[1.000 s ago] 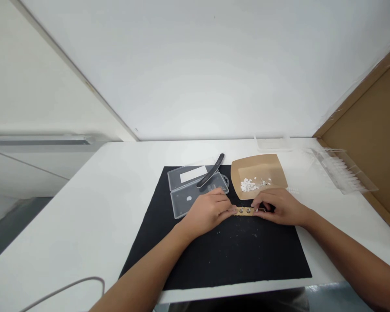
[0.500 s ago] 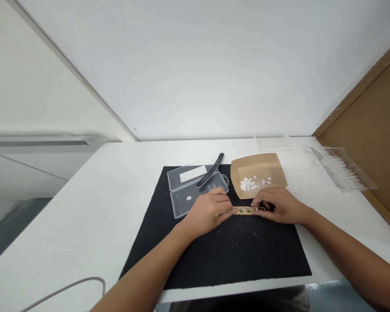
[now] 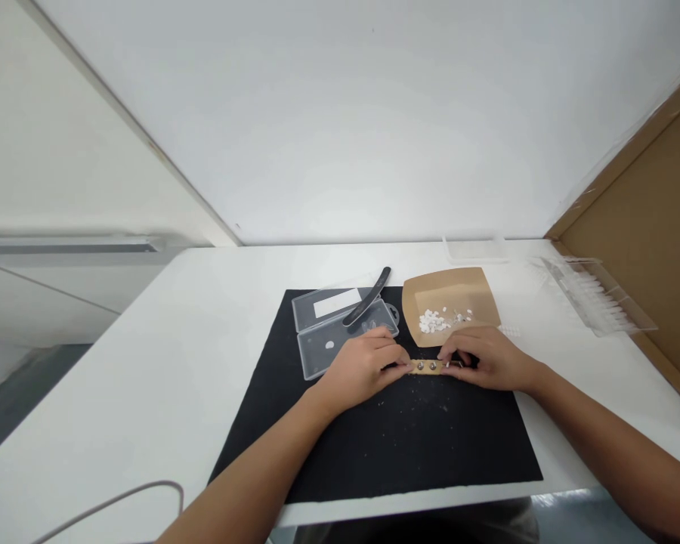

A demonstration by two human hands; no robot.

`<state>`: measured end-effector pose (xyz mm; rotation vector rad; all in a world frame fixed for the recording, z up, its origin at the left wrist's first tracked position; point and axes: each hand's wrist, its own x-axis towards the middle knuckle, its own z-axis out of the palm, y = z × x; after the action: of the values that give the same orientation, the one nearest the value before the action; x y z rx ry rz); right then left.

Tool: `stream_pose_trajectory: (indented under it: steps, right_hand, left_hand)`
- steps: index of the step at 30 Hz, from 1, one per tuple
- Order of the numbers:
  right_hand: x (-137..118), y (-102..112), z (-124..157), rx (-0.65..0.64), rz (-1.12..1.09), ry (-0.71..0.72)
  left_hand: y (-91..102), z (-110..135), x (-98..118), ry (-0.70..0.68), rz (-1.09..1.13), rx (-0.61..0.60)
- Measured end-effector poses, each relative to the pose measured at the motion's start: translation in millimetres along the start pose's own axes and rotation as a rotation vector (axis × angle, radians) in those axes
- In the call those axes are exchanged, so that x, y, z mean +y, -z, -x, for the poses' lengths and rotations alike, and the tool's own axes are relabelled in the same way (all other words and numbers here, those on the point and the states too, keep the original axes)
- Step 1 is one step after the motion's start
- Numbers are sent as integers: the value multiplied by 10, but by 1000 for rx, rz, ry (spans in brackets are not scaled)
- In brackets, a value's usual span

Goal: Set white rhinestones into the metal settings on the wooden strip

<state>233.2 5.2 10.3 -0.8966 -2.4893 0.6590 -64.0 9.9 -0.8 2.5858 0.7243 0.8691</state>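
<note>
A narrow tan strip [image 3: 427,367] with round metal studs lies level just over the black mat [image 3: 408,446], between my two hands. My left hand [image 3: 368,368] is closed, with thumb and fingertips pinching the strip's left end. At the other end, my right hand [image 3: 484,358] is closed too, its thumb and curled fingers gripping the strip. A tiny white piece shows by the right fingertips; its kind is too small to make out. Fingers hide both ends of the strip.
An open clear plastic case [image 3: 317,355] lies on the mat, with a dark curved nail file [image 3: 368,297] across it. A brown paper tray [image 3: 416,291] holds many small white pieces. Clear plastic boxes [image 3: 598,298] stand at the right. White crumbs dot the mat.
My left hand's fingers have shifted slightly on the strip's left end. My right hand and the strip look the same.
</note>
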Motion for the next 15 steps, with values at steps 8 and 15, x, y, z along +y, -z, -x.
stream_pose_trajectory:
  steps: [8, 15]
  right_hand:
    - [8, -11, 1, 1, -1, 4]
    - [18, -6, 2, -8, -2, -7]
  left_hand:
    - [-4, 25, 2, 66, -11, -34]
    - [10, -5, 3, -15, -52, -43]
